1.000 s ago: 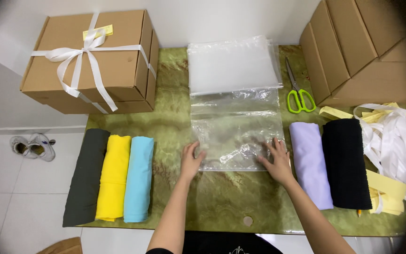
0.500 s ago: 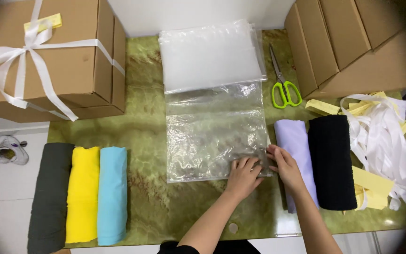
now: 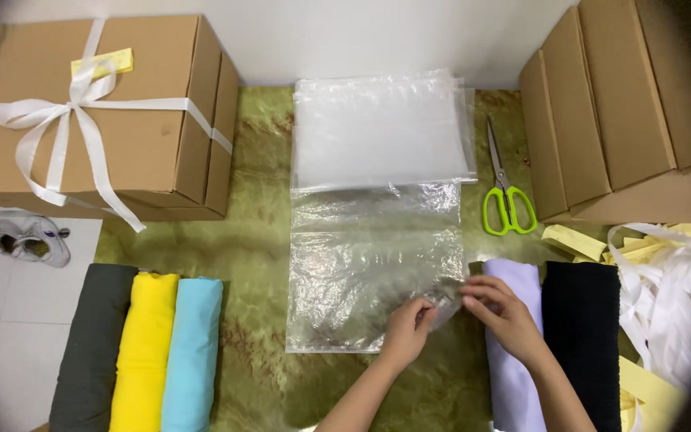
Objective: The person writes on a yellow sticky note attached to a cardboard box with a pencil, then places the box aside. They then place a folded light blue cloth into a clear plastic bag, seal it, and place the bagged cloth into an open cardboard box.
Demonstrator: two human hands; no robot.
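A clear plastic bag (image 3: 365, 264) lies flat on the green marbled table (image 3: 257, 240). Both hands are at its lower right corner. My left hand (image 3: 408, 328) pinches the bag's edge there, and my right hand (image 3: 504, 312) pinches the same corner from the right, fingers closed on the plastic. My right wrist rests over a folded lilac cloth (image 3: 512, 376), with a folded black cloth (image 3: 584, 336) beside it. A stack of frosted plastic bags (image 3: 381, 128) sits just beyond the clear bag.
Green-handled scissors (image 3: 507, 200) lie right of the bag stack. A ribboned cardboard box (image 3: 97, 112) stands back left, more cardboard boxes (image 3: 625, 104) back right. Folded dark grey (image 3: 89, 344), yellow (image 3: 144, 344) and light blue (image 3: 193, 344) cloths lie at left. White ribbon and yellow strips (image 3: 665, 288) pile at right.
My left hand moved from the bag's left side across to its lower right corner, joining my right hand. Both now pinch that corner. The view shifted slightly.
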